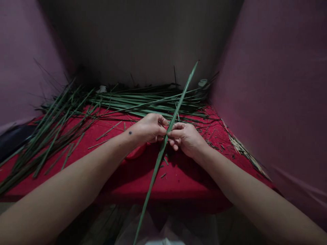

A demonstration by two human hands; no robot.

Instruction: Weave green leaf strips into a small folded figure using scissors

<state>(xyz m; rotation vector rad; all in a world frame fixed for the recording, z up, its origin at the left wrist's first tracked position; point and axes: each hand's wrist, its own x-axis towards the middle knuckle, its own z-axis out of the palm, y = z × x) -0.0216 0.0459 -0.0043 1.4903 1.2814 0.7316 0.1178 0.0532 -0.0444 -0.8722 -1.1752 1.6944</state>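
Observation:
A long green leaf strip [158,161] runs diagonally from the bottom centre to a pointed tip at the upper right. My left hand [152,127] pinches it near its middle from the left side. From the right, my right hand [186,137] grips the same spot between thumb and index finger, its other fingers curled below. The two hands' fingertips nearly meet at the strip. Both hands are held above a table with a red cloth [189,185].
Green leaf strips [138,102] lie across the table's back, and more long strips [51,136] spread over the left side. A bundle of pale thin sticks [246,153] lies at the right edge. A small jar [202,83] stands at the back right. Walls rise around the table.

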